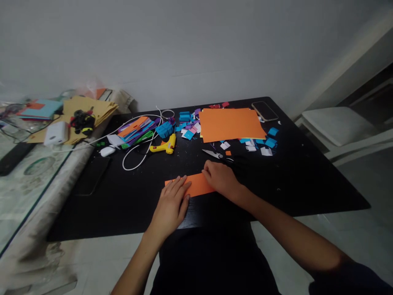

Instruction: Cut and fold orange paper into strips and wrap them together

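Observation:
A strip of orange paper (199, 184) lies on the black table near its front edge. My left hand (172, 203) rests flat over the strip's left part, fingers stretched out. At the right end, my right hand (222, 180) is closed with curled fingers on the paper's edge; the fingertips are partly hidden under the hand. Just beyond the right hand lies a pair of scissors (215, 154), blades apart and dark handles hard to see against the table. Further back is a stack of larger orange sheets (232, 125), with yellow edges showing beneath.
A yellow glue gun (167, 145) lies left of centre by a white cable (123, 162). Coloured paper strips (135, 129) and cut scraps (190, 132) spread along the back. One phone (264, 111) is at the back right, another dark phone (93, 176) at left. A white chair (337, 125) stands right.

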### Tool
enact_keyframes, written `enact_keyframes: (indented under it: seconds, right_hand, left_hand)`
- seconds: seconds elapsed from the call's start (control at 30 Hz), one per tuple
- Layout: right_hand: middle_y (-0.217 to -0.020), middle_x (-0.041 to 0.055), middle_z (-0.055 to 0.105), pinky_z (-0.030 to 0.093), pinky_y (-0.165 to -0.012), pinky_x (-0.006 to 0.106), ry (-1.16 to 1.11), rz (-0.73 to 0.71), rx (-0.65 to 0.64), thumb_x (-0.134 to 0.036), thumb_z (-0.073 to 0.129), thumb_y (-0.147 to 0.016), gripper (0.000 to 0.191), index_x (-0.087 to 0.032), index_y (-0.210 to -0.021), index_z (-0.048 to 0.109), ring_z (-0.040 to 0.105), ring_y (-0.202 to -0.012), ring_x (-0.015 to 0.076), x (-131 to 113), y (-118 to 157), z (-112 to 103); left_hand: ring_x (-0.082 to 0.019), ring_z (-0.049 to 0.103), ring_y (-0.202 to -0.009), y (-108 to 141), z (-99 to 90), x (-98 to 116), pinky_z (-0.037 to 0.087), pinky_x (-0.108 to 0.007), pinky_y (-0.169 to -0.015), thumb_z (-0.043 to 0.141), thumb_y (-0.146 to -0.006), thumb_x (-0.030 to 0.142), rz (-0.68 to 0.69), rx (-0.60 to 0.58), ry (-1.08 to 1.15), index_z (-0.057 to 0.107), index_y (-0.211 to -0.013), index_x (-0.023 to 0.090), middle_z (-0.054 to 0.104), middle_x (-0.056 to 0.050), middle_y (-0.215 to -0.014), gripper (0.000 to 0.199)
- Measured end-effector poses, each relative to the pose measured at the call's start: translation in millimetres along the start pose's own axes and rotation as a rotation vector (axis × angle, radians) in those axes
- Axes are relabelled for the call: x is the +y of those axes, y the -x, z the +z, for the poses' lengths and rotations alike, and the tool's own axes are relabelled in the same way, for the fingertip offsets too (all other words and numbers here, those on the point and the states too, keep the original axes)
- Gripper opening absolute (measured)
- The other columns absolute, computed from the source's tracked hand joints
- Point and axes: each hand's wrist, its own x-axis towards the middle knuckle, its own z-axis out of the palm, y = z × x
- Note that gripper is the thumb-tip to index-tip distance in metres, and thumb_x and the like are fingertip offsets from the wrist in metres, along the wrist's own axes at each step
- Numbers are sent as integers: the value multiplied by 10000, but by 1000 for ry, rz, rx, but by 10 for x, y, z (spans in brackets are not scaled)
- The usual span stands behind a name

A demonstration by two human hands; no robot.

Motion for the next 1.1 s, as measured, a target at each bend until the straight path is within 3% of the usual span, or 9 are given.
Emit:
enact_keyframes:
  seconds: [0.2,0.4,0.5,0.6,0.7,0.8,0.93,1.1]
  right_hand:
    - [-1030,134,774,517,-718,329,26,112,34,-226,499,-1060,174,-160,-1064,660,759,-935,282,237,92,-64]
    - [-1032,188,739,557,-758,381,45,98,108,-135,409,-1061,252,-110,-1118,653,736,-951,311,217,223,-70]
    - [-1094,157,728,561,-906,382,5,-17,131,-121,445,-1050,229,-138,-1080,671,697,-1057,281,183,338,-22]
    - [-1168,143,729,556,-992,410,-107,-278,189,-112,518,-1017,188,-162,-1062,693,681,-1099,266,150,490,106]
    - [-1256,154,727,555,-1038,465,-159,-393,264,-102,527,-1008,200,-145,-1087,706,666,-1187,293,125,617,269]
    - [-1315,154,722,545,-1083,485,-176,-400,322,-116,494,-1032,246,-135,-1149,710,647,-1273,301,122,675,394]
    - [-1338,158,718,532,-1124,485,-202,-406,359,-131,474,-1049,296,-124,-1245,696,640,-1318,290,144,685,490]
    - [-1360,147,712,529,-1130,479,-266,-385,388,-143,506,-1044,271,-136,-1231,702,627,-1346,287,164,687,562]
  left_hand:
    - [-302,432,-1527,-6,5,-14,387,-577,-1228,430,-1082,297,13,-2,7,545,-1485,228,515,-102,-1615,424]
    - [-289,452,-1515,33,-43,-76,394,-570,-1230,455,-1075,303,23,-20,32,556,-1468,243,532,-88,-1602,410]
    - [-292,493,-1479,61,-140,-132,410,-564,-1216,505,-1052,309,33,-43,54,605,-1402,254,573,-76,-1564,368]
    - [-299,551,-1403,11,-226,-114,418,-562,-1190,528,-1040,309,24,3,66,676,-1271,265,638,-72,-1475,278]
    - [-279,649,-1179,-152,-227,26,512,-483,-1039,475,-1057,299,-40,32,87,699,-1153,242,715,-91,-1244,250]
    - [-254,678,-959,-381,-143,215,537,-385,-853,491,-1033,280,-181,-51,77,666,-971,220,715,-79,-1007,195]
    - [-234,661,-757,-634,-36,359,428,-319,-642,535,-1017,310,-262,-96,48,612,-855,222,687,-47,-818,200]
    - [-215,648,-688,-717,-93,291,340,-289,-612,579,-1000,369,-353,-155,36,597,-824,236,685,-15,-729,222]
